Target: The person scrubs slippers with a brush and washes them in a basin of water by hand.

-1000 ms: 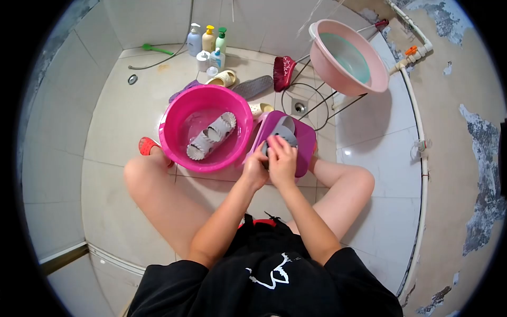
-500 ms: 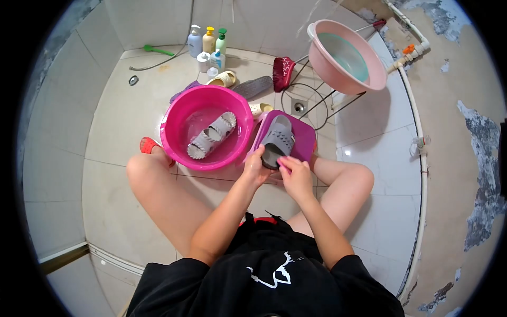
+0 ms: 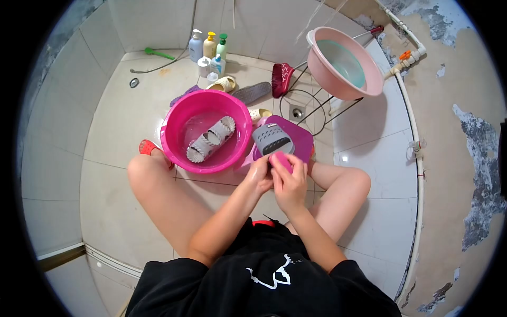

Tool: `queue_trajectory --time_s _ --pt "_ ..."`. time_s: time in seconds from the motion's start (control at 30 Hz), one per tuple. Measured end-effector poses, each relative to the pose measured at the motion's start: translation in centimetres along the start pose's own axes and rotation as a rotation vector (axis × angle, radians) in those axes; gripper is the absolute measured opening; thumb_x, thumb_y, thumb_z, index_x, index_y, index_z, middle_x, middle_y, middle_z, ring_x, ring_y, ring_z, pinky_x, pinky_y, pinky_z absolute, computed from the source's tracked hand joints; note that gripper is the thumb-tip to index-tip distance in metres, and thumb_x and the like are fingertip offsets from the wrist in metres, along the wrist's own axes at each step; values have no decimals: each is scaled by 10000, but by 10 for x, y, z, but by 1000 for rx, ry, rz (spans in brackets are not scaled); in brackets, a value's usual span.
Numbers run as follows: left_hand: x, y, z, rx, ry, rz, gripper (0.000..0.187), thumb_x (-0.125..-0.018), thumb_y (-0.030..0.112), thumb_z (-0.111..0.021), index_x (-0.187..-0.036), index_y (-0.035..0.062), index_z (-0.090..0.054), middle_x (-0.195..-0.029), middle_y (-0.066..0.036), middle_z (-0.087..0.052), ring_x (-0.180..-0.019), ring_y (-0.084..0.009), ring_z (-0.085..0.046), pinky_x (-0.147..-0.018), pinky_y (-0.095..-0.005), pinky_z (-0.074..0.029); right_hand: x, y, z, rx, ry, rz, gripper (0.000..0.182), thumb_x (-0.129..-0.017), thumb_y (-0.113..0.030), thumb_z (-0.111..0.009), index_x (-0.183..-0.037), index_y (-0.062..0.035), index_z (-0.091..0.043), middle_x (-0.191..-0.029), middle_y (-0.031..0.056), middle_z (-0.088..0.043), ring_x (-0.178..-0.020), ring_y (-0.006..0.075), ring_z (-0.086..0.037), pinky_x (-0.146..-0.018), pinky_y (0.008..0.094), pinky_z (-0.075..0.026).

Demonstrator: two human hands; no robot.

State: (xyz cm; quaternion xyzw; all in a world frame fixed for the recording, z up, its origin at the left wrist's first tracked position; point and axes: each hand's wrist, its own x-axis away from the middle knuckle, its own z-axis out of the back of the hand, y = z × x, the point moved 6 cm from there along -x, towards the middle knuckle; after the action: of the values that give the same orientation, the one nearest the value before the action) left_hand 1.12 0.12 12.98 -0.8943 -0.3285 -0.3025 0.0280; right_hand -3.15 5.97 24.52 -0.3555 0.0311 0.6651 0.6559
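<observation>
My left hand (image 3: 260, 173) is closed around the near end of a grey slipper (image 3: 271, 138) with a perforated strap. The slipper is tilted above a purple stool (image 3: 302, 135), its strap facing away from me. Pressed in the fingers of my right hand (image 3: 290, 185) is a small pink scrubbing brush (image 3: 283, 160), close against the slipper's near end; its bristles are hidden. To the left stands a bright pink basin (image 3: 168, 142) with a pale grey slipper (image 3: 212, 138) lying in the shallow water.
Behind the basin lie cream clogs (image 3: 224, 83), a dark grey insole (image 3: 252, 93) and a purple cloth (image 3: 185, 96). Several pump bottles (image 3: 209, 46) stand near the wall. A red broom (image 3: 281, 79) and a pale pink basin (image 3: 338, 84) on a metal stand occupy the right.
The grey slipper has tipped so that its strap and toe now show instead of its foot opening. My right hand has come closer to my left, bringing the pink brush over the near end.
</observation>
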Motion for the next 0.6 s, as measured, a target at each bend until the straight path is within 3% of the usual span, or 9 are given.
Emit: queue_trajectory --time_s 0.07,0.13,0.17,0.3,0.37,0.5,0.57,0.6 --pt "-1 0 -1 54 -32 -4 255 -929 123 -427 -1125 -16 -511 -1116 -160 -582 -1004 -260 -592 -887 -386 -497 -23 15 -15 42 82 -69 328 -783 -86 -665 -1108 -130 -678 -1038 134 -553 -947 304 -541 -812 373 -460" --pt "0 7 9 236 119 -101 329 -903 56 -382 -1209 -43 -453 -1187 -181 -559 -1112 -298 -556 -982 -429 -462 -48 60 -45 34 62 -236 307 -813 -108 -641 -1119 -121 -669 -1014 130 -549 -934 304 -541 -811 374 -458" --pt "0 5 14 285 105 -109 276 -902 32 -401 -1156 -64 -452 -1141 -193 -567 -1076 -331 -575 -940 -472 -491 -54 90 -61 7 38 -336 301 -827 -116 -626 -1126 -111 -661 -1008 126 -543 -921 308 -539 -802 382 -457" --pt "-14 31 19 401 14 -207 307 -940 135 -386 -1174 -45 -471 -1163 -204 -560 -1096 -344 -561 -988 -456 -460 -48 44 -41 -352 189 -324 278 -836 -101 -622 -1108 -59 -666 -1032 125 -554 -923 273 -552 -808 356 -458" --pt "-11 34 14 348 -28 -20 311 -954 186 -363 -1126 -38 -495 -1081 -189 -589 -1018 -310 -588 -934 -433 -485 -24 -7 -35 -179 102 -46 297 -811 -96 -638 -1106 -97 -677 -1074 121 -552 -948 278 -545 -810 369 -463" --pt "-18 19 32 180 192 -49 282 -934 165 -372 -1092 -32 -499 -1075 -186 -584 -968 -301 -599 -845 -423 -520 -38 8 -60 -35 -5 -154 264 -796 -131 -642 -1053 -145 -698 -1103 99 -551 -991 309 -527 -817 390 -468" --pt "-23 14 44 348 254 -34 281 -919 116 -351 -1107 -39 -491 -1088 -196 -581 -962 -320 -610 -839 -447 -530 -63 44 -78 45 -98 -315 260 -812 -150 -632 -1063 -122 -692 -1098 120 -551 -983 310 -543 -824 383 -470" --pt "-13 16 36 284 219 -59 300 -909 100 -344 -1129 -50 -482 -1103 -208 -577 -950 -339 -619 -818 -461 -544 -64 84 -99 -91 -132 -410 268 -819 -156 -629 -1078 -111 -684 -1098 136 -546 -968 308 -554 -826 380 -472"
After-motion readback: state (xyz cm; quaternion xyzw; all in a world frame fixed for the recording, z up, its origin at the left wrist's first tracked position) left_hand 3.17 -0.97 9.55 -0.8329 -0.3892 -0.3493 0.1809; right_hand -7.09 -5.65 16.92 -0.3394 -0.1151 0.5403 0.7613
